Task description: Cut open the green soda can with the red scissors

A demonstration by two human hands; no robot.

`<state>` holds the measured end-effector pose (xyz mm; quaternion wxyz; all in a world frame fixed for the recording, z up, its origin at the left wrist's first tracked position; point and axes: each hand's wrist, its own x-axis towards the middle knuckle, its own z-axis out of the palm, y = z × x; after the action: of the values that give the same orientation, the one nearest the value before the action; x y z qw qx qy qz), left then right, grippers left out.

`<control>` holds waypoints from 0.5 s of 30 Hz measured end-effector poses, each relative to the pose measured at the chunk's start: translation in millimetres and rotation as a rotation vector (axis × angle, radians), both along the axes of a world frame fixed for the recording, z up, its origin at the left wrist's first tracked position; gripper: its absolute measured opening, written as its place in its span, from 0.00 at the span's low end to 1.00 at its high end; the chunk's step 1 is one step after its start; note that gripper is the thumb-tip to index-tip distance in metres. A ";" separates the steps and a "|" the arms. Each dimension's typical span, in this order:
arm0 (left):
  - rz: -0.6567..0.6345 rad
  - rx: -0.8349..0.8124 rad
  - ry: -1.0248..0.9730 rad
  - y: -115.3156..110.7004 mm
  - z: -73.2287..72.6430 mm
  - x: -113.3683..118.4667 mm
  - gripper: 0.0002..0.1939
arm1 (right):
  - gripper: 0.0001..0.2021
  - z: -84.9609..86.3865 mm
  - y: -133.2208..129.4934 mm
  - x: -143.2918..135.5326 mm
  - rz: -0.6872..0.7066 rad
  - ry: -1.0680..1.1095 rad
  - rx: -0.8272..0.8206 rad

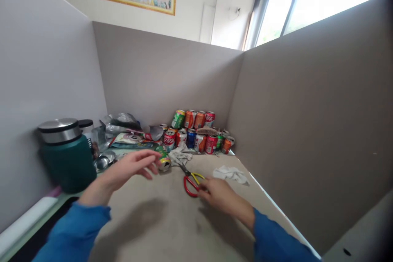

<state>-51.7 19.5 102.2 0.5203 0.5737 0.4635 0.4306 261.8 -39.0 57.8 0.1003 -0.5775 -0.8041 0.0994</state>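
The bench [172, 229] runs into a corner of grey partition walls, and most of its near surface is bare board. At the left stands a dark green flask [68, 153] with a steel lid, the biggest thing here. Behind it lies a heap of cut metal sheet and flattened scraps [129, 131], which suggests some cans are already taken apart. The stacked row of drink cans [196, 131] in the corner looks whole, so I would judge plenty is left to do.

One green can [164, 160] lies on its side just past the left hand [135, 168], its open end turned toward the camera and its long axis running from there back toward the corner. That hand hovers with fingers spread, a wide grip holding nothing. The right hand [219, 194] rests on the red and yellow loops of the scissors [190, 178]; its grip is narrow, touching the handles, not lifting them that I can see. The scissors lie flat, blades pointing away and left toward the cans. A crumpled white tissue [231, 174] sits just right of them.
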 end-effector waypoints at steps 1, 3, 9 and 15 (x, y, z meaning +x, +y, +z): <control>0.071 -0.033 0.142 17.2 -4.6 12.9 0.24 | 0.11 -6.4 10.3 -10.1 -0.050 -0.036 0.023; 0.308 -0.068 0.375 51.9 -19.2 38.6 0.30 | 0.14 -22.0 26.2 -28.4 -0.083 -0.086 0.093; 0.486 -0.137 0.427 110.4 -63.4 71.6 0.34 | 0.13 -53.6 46.5 -42.0 -0.144 -0.136 0.162; 0.466 -0.181 0.023 108.0 -70.6 61.7 0.29 | 0.11 -45.8 46.6 -28.6 -0.192 -0.080 0.149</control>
<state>10.1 127.4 31.6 0.4510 0.4072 0.6258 0.4891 233.2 7.6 12.1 0.1200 -0.6463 -0.7536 0.0064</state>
